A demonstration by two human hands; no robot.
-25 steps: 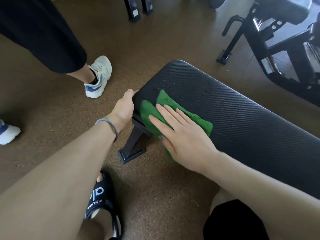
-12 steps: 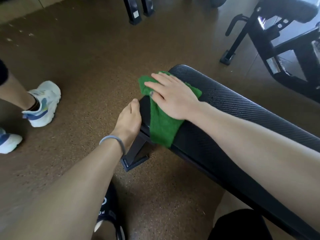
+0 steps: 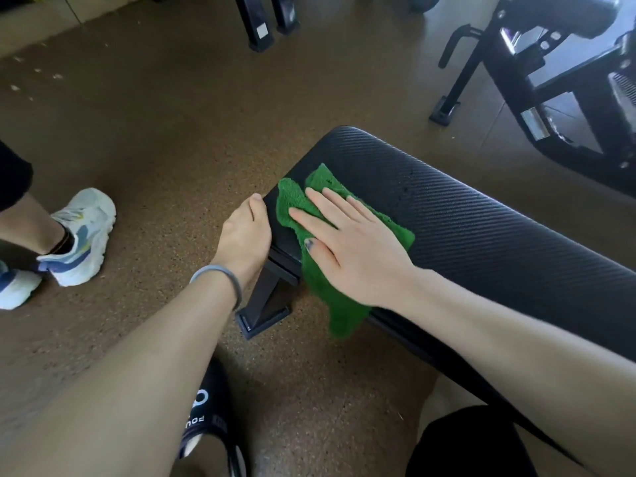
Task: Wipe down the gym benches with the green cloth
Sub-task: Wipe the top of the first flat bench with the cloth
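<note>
A black padded gym bench (image 3: pixel 481 215) with a ribbed surface runs from the centre toward the lower right. The green cloth (image 3: pixel 320 284) lies over its near left end, with one part hanging down the front side. My right hand (image 3: pixel 351 242) presses flat on the cloth with straight fingers. My left hand (image 3: pixel 246 235) grips the bench's left end edge; the thumb lies on top and the fingers are hidden behind the edge. A grey band circles my left wrist.
The bench's black leg and foot (image 3: pixel 263 311) stand on the brown speckled floor below my left hand. Another person's white sneakers (image 3: pixel 81 237) are at the left. Black gym machine frames (image 3: pixel 537 80) stand at the upper right, two posts (image 3: pixel 261 25) at the top. My sandalled foot (image 3: pixel 206 414) is below.
My right hand has slid the cloth back from the far end corner toward the near side of the bench. The left hand has kept its grip on the end edge.
</note>
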